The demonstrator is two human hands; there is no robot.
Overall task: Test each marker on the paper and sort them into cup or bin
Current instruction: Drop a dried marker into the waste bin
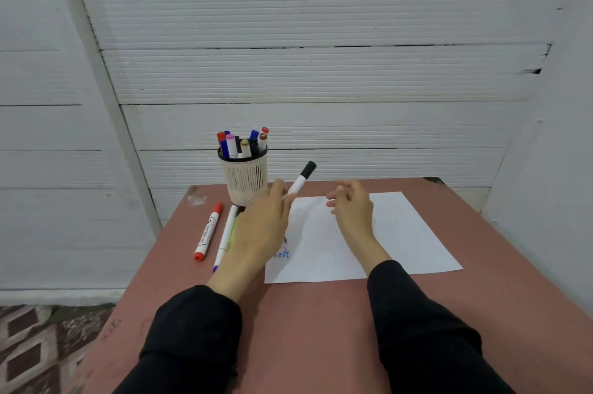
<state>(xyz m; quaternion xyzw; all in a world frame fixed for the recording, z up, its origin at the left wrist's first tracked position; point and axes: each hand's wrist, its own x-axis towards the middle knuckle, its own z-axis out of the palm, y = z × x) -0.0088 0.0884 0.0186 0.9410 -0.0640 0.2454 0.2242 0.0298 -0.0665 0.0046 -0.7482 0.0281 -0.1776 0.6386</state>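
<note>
Here the left hand (pixel 263 220) pinches a white-barrelled marker with a black cap (pixel 301 180), its fingers curled round the lower barrel so that the capped end points up and to the right, raised above the far left corner of the sheet of white paper (pixel 401 233). The right hand (pixel 351 204) hovers just beside it over the paper, fingers loosely curled and spread, holding nothing; a narrow gap separates it from the marker. The paper lies flat on the reddish-brown table (pixel 305 329), and small blue scribbles (pixel 284 254) show near its left edge, partly behind the left wrist. A white slotted pen cup (pixel 245 181) stands at the table's far edge, just left of the raised marker, filled with upright markers whose caps are red, blue, pink, brown and black. To the left of the left hand, a red-capped marker (pixel 208 231) lies on the table, and next to it a slimmer white pen with a purple tip (pixel 224 238); something yellow-green shows beside that pen, mostly hidden by the hand. Both forearms wear black sleeves (pixel 192 329).
</note>
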